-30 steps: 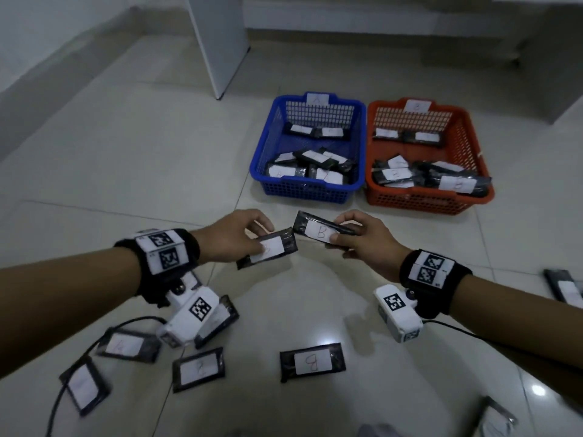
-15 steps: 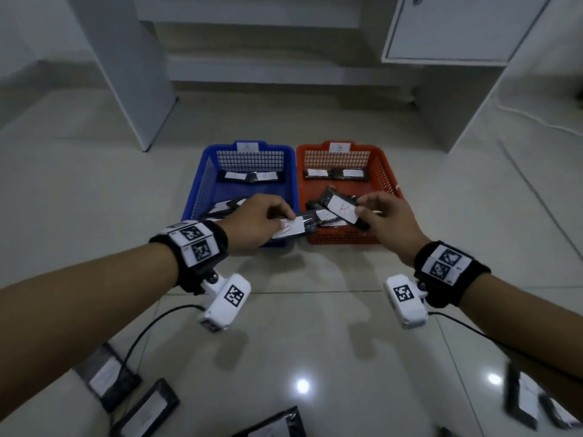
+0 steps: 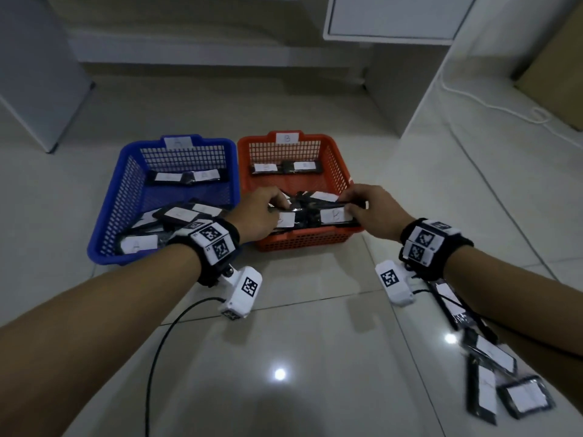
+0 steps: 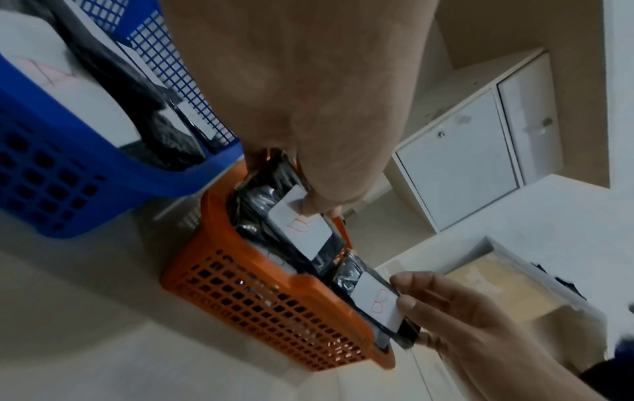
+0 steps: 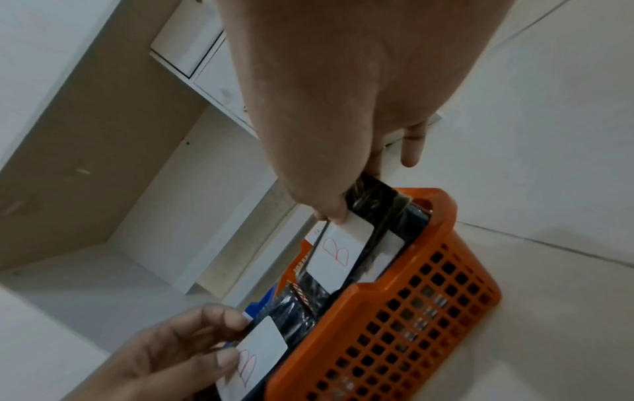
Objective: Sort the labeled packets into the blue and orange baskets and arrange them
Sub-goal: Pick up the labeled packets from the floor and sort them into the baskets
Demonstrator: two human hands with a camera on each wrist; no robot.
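Two baskets stand side by side on the tiled floor, the blue basket (image 3: 126, 190) tagged A on the left and the orange basket (image 3: 337, 171) tagged B on the right, both with black packets inside. My left hand (image 3: 277, 205) pinches a black packet with a white B label (image 4: 303, 230) at the near left of the orange basket (image 4: 274, 298). My right hand (image 3: 350, 203) pinches another B-labeled packet (image 5: 338, 252) at the near right of the orange basket (image 5: 394, 325). Both packets lie low on the pile there. Whether they rest on it I cannot tell.
Several loose labeled packets (image 3: 492, 357) lie on the floor at the lower right, under my right forearm. A black cable (image 3: 157, 357) trails from my left wrist. A white cabinet (image 3: 388, 17) stands behind the baskets, a grey panel (image 3: 31, 74) at the far left.
Both hands carried their packets forward from above the floor, over the front rim, and down into the near end of the orange basket. The head view tilted up towards the baskets.
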